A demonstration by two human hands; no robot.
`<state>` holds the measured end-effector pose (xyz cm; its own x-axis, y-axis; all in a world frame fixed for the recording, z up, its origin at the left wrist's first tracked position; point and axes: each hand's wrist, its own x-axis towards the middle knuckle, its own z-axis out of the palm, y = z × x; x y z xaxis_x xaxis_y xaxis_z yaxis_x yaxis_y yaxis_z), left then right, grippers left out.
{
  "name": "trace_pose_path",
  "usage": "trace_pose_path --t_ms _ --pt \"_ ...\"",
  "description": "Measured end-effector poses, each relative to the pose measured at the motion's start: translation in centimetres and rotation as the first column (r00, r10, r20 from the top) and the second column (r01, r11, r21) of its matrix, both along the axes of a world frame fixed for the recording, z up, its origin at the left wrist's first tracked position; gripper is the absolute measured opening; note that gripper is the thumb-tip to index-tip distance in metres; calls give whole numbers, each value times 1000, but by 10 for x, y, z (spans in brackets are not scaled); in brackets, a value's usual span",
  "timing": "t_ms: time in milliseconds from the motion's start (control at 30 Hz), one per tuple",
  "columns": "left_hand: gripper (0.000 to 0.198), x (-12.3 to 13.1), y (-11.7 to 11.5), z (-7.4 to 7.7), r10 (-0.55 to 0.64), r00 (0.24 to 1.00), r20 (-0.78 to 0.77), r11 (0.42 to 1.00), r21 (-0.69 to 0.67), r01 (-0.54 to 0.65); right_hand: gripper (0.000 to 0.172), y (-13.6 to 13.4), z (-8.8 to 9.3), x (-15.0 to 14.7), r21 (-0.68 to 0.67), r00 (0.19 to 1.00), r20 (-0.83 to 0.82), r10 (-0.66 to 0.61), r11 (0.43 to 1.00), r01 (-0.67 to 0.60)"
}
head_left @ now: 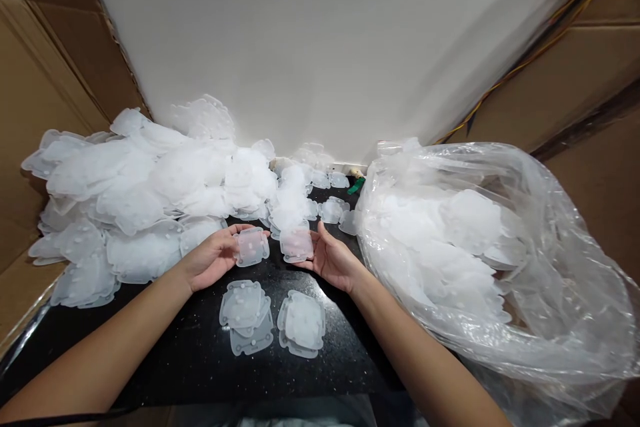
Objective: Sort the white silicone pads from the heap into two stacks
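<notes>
My left hand (216, 258) is closed on a translucent plastic sheet (252, 246), roughly square with notched edges and small round bumps. A similar translucent plastic sheet (296, 244) is in my right hand (334, 259), pinched at its right side with the thumb raised. Fingers show pink through both pieces. Below the hands, on the black tabletop (200, 354), lie two small stacks: a loosely fanned left stack (246, 314) and a neater right stack (301, 322). Beyond my right hand, more loose sheets (334, 210) lie scattered.
A large heap of the same sheets (135, 180) fills the left and back. At right, a clear plastic bag (560, 267) holds many more. Cardboard walls (45, 47) flank the table, with a white panel (300, 47) behind. A green strip (356, 184) and yellow-red wires (520, 70) show.
</notes>
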<state>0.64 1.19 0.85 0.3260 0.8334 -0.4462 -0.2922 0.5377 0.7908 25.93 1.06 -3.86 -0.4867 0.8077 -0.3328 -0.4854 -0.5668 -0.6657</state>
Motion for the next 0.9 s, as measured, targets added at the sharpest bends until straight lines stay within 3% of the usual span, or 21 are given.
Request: trace_pose_path --t_ms 300,900 --pt "24 5 3 -12 -5 1000 -31 1000 -29 4 52 -4 -1 -1 49 999 53 7 999 -9" --pt "23 4 1 -13 -31 1000 -4 999 -10 31 42 -4 -2 1 14 998 58 -16 1000 15"
